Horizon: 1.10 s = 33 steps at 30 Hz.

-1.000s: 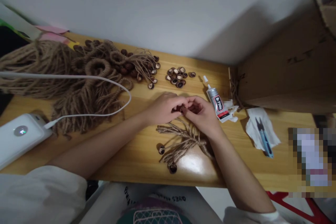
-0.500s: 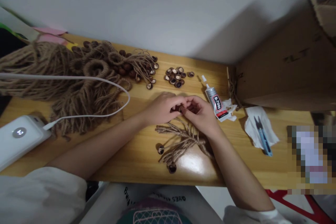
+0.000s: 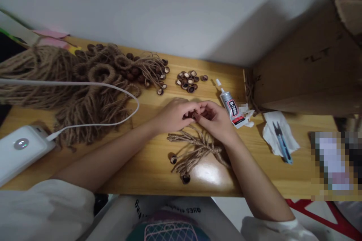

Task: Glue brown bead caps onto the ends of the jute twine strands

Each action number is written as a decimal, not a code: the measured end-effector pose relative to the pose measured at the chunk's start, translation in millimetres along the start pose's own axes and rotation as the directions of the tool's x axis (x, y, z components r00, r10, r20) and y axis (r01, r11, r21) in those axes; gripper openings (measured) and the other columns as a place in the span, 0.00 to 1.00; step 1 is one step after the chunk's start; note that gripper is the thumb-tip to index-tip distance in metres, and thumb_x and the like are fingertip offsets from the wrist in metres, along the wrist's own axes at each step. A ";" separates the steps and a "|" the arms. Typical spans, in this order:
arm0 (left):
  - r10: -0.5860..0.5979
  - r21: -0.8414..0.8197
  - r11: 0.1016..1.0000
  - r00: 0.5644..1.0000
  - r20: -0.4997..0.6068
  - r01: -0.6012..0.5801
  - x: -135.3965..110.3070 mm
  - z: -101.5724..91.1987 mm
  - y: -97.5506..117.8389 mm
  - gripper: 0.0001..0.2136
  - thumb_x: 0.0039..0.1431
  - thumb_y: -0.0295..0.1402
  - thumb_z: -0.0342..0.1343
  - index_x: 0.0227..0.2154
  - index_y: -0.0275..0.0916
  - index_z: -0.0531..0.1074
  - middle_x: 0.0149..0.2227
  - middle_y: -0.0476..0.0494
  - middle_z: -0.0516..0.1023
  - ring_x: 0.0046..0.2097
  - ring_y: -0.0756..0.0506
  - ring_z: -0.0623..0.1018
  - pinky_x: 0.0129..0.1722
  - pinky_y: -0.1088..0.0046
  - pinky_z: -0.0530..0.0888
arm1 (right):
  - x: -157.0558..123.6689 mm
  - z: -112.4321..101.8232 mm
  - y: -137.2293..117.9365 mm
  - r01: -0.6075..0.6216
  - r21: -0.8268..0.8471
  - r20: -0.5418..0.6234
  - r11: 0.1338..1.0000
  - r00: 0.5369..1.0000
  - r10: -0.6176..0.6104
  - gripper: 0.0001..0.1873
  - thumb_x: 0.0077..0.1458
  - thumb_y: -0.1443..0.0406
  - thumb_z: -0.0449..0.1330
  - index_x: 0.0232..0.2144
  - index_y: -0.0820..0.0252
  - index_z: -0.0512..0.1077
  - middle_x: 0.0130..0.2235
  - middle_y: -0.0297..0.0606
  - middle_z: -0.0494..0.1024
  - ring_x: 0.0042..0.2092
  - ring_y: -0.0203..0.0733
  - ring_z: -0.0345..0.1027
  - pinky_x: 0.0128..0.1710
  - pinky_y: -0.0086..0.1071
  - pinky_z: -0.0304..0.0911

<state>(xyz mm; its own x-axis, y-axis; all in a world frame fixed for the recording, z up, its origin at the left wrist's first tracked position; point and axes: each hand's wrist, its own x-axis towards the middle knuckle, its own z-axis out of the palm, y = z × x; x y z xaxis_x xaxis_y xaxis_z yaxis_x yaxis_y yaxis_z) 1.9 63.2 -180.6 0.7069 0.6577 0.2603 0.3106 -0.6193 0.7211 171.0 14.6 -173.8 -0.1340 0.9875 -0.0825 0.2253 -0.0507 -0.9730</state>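
Note:
My left hand [image 3: 178,115] and my right hand [image 3: 213,120] meet over the middle of the table, fingers closed together. Between their fingertips is a small dark brown nutshell [image 3: 194,115], mostly hidden by the fingers. Thin cords run toward the hands from a jute twine tassel [image 3: 195,150], which lies just below them and partly under my right wrist. Two nutshells sit at ends of this tassel: one on its left [image 3: 173,159], another below [image 3: 185,178]. Beyond the hands lies a cluster of loose half nutshells [image 3: 187,81].
A B-7000 glue tube [image 3: 232,108] with a white cap lies right of my hands. Thread snips [image 3: 282,145] rest on a tissue [image 3: 270,135]. On the left are a heap of jute tassels [image 3: 93,94] and a cabled power bank [image 3: 25,150]. A cardboard box [image 3: 305,71] stands back right.
Both hands stay together, with small finger movements around the nutshell. The view has shifted slightly; the things on the table keep their places.

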 end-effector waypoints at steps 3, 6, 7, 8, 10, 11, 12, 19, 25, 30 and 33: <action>-0.010 0.003 1.000 1.000 0.000 0.010 0.1 0.0 0.4 0.10 0.47 0.22 0.57 0.34 0.38 0.72 0.28 0.50 0.74 0.32 0.48 0.72 0.33 0.74 0.65 | -0.1 0.4 -0.6 -0.007 -0.021 -0.001 1.000 1.000 0.007 0.10 0.48 0.63 0.62 0.35 0.61 0.71 0.30 0.33 0.73 0.30 0.33 0.65 0.31 0.26 0.61; -0.010 0.007 1.000 1.000 0.002 0.010 0.3 0.0 0.7 0.10 0.47 0.21 0.57 0.34 0.38 0.72 0.28 0.50 0.74 0.32 0.48 0.72 0.33 0.73 0.66 | -0.4 1.3 -0.2 0.000 -0.027 -0.014 1.000 1.000 0.000 0.10 0.48 0.64 0.61 0.35 0.61 0.70 0.30 0.33 0.73 0.30 0.33 0.65 0.30 0.26 0.61; -0.011 0.009 1.000 1.000 0.003 0.011 0.4 0.0 0.8 0.10 0.47 0.21 0.57 0.34 0.38 0.72 0.28 0.50 0.75 0.32 0.48 0.73 0.33 0.73 0.66 | -0.4 1.6 0.1 -0.001 -0.027 -0.017 1.000 1.000 0.000 0.10 0.48 0.64 0.61 0.35 0.61 0.70 0.30 0.33 0.73 0.30 0.33 0.65 0.31 0.27 0.61; -0.014 0.011 1.000 1.000 0.005 0.014 0.5 0.0 0.9 0.10 0.47 0.22 0.57 0.34 0.38 0.72 0.28 0.50 0.75 0.32 0.48 0.73 0.34 0.73 0.66 | -0.4 1.7 0.2 -0.002 -0.024 -0.018 1.000 1.000 0.002 0.10 0.48 0.64 0.61 0.35 0.61 0.70 0.30 0.33 0.73 0.30 0.33 0.66 0.31 0.27 0.61; -0.017 0.012 1.000 1.000 0.005 0.017 0.4 -0.1 1.1 0.10 0.47 0.22 0.57 0.34 0.38 0.72 0.29 0.49 0.76 0.33 0.48 0.74 0.35 0.72 0.67 | -0.2 1.6 0.4 -0.008 -0.015 -0.014 1.000 1.000 0.008 0.10 0.48 0.64 0.61 0.35 0.61 0.70 0.30 0.33 0.74 0.30 0.34 0.66 0.31 0.27 0.61; -0.015 0.011 1.000 1.000 0.004 0.015 0.3 -0.1 1.2 0.10 0.48 0.22 0.57 0.34 0.38 0.72 0.29 0.49 0.76 0.33 0.48 0.74 0.35 0.72 0.67 | -0.1 1.5 0.3 -0.009 -0.008 -0.011 1.000 1.000 0.009 0.10 0.48 0.63 0.61 0.35 0.60 0.70 0.30 0.33 0.74 0.30 0.34 0.66 0.31 0.27 0.61; -0.014 0.010 1.000 1.000 0.003 0.014 0.1 -0.1 1.1 0.10 0.48 0.22 0.57 0.34 0.38 0.72 0.30 0.49 0.76 0.33 0.48 0.74 0.35 0.72 0.67 | 0.1 1.3 0.2 -0.008 -0.001 -0.008 1.000 1.000 0.008 0.10 0.48 0.63 0.61 0.35 0.60 0.70 0.30 0.33 0.74 0.30 0.34 0.66 0.30 0.27 0.61; -0.020 0.000 1.000 1.000 0.008 0.020 -0.2 -0.2 0.4 0.10 0.48 0.22 0.57 0.35 0.38 0.72 0.30 0.49 0.76 0.33 0.48 0.74 0.35 0.72 0.67 | -0.1 0.8 0.6 0.009 -0.014 -0.010 1.000 1.000 -0.009 0.10 0.48 0.64 0.61 0.35 0.61 0.71 0.29 0.32 0.73 0.29 0.32 0.64 0.29 0.26 0.60; -0.019 0.004 1.000 1.000 0.012 0.019 0.1 -0.2 0.4 0.10 0.48 0.22 0.56 0.35 0.38 0.72 0.30 0.50 0.75 0.33 0.48 0.73 0.34 0.73 0.67 | -0.3 2.1 -0.4 -0.001 -0.024 -0.028 1.000 1.000 0.001 0.09 0.48 0.63 0.62 0.34 0.61 0.71 0.28 0.32 0.73 0.29 0.32 0.64 0.29 0.26 0.60; -0.015 0.000 1.000 1.000 0.013 0.015 -0.5 0.6 -0.8 0.09 0.48 0.23 0.57 0.34 0.38 0.72 0.30 0.49 0.76 0.33 0.48 0.74 0.35 0.73 0.67 | 0.1 1.5 -0.6 -0.006 -0.019 -0.021 1.000 1.000 0.005 0.10 0.48 0.63 0.61 0.34 0.61 0.71 0.29 0.32 0.73 0.29 0.33 0.65 0.29 0.26 0.60; -0.004 -0.001 1.000 1.000 0.005 0.004 -0.4 1.1 -1.3 0.10 0.48 0.22 0.57 0.34 0.38 0.72 0.29 0.50 0.75 0.32 0.48 0.73 0.34 0.73 0.66 | 0.1 1.5 -1.0 -0.003 -0.022 -0.019 1.000 1.000 0.002 0.09 0.48 0.63 0.61 0.34 0.60 0.71 0.29 0.32 0.73 0.29 0.33 0.65 0.29 0.26 0.60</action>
<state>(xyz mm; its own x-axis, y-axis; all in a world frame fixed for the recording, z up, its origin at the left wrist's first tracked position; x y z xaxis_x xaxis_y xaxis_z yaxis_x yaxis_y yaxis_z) 1.9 63.3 -182.4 0.7085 0.6584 0.2541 0.3132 -0.6160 0.7227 169.3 14.5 -173.1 -0.1155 0.9900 -0.0806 0.2466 -0.0500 -0.9678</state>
